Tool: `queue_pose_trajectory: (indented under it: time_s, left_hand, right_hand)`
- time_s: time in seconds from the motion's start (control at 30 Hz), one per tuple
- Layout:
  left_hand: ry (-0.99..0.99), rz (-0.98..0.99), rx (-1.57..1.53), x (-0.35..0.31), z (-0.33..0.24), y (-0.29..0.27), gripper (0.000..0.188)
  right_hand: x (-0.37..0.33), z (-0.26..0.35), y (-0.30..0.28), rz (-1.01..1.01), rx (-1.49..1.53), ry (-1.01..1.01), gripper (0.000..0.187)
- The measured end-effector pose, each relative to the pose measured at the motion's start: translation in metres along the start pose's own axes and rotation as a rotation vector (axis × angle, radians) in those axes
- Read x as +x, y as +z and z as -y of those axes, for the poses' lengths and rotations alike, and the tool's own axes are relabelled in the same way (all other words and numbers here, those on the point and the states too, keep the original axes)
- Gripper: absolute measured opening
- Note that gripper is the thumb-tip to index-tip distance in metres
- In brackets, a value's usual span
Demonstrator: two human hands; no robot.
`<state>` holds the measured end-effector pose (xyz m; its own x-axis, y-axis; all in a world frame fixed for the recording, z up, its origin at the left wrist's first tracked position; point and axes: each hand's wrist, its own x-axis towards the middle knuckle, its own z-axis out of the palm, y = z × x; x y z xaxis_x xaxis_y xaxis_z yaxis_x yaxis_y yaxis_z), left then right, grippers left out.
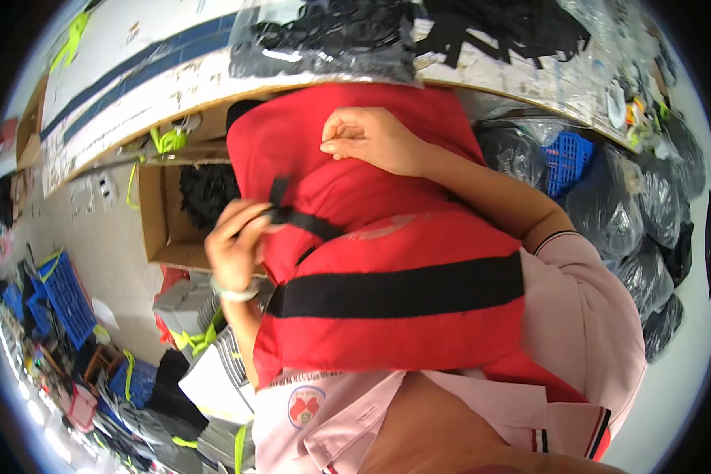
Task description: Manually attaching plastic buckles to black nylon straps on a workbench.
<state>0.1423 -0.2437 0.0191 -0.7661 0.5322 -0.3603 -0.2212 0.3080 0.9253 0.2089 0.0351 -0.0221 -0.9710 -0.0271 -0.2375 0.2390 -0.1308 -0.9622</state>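
My left hand (241, 241) is closed on a black strap (312, 224), held over the left side of my red apron (355, 186). One short end of the strap sticks up past my fingers, and the other runs right across the red cloth. Motion blurs this hand a little. Farther up, above my lap, hovers my right hand (375, 141), its fingers loosely curled towards the thumb. I see nothing between them. A wide black band (403, 284) crosses the apron at my waist.
A worktable (182, 75) spans the far side, bearing a clear bag of black pieces (324, 39) and loose black straps (505, 28). An open cardboard box (156, 213) stands left. Stuffed bags (604, 205) and a blue basket (567, 162) lie right.
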Motion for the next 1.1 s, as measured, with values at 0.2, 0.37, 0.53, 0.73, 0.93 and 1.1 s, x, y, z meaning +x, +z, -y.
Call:
queue_pose_trajectory:
  time_s: [0.2, 0.37, 0.53, 0.73, 0.93, 1.1]
  left_hand:
    - [0.016, -0.59, -0.499, -0.015, 0.094, -0.096, 0.029]
    - [-0.015, -0.242, -0.683, 0.031, 0.078, -0.021, 0.03]
    - [0.025, 0.062, -0.592, 0.053, 0.043, 0.047, 0.025]
    - [-0.133, 0.075, -0.697, 0.065, 0.025, 0.057, 0.026]
    - [-0.275, 0.165, -0.728, 0.066, 0.006, 0.085, 0.022]
    - [0.016, 0.087, -0.488, 0.054, 0.015, 0.081, 0.021]
  right_hand:
    - [-0.01, 0.032, -0.132, -0.74, -0.878, -0.267, 0.014]
    - [0.012, 0.014, -0.203, -0.893, -1.349, -0.159, 0.029]
    - [0.008, 0.028, -0.206, -0.789, -1.333, -0.329, 0.025]
    - [-0.021, 0.087, -0.056, -0.436, -0.64, -0.047, 0.019]
    - [-0.01, 0.028, 0.013, 0.092, -0.776, -0.284, 0.022]
    - [0.007, 0.032, 0.018, 0.087, -0.492, 0.058, 0.017]
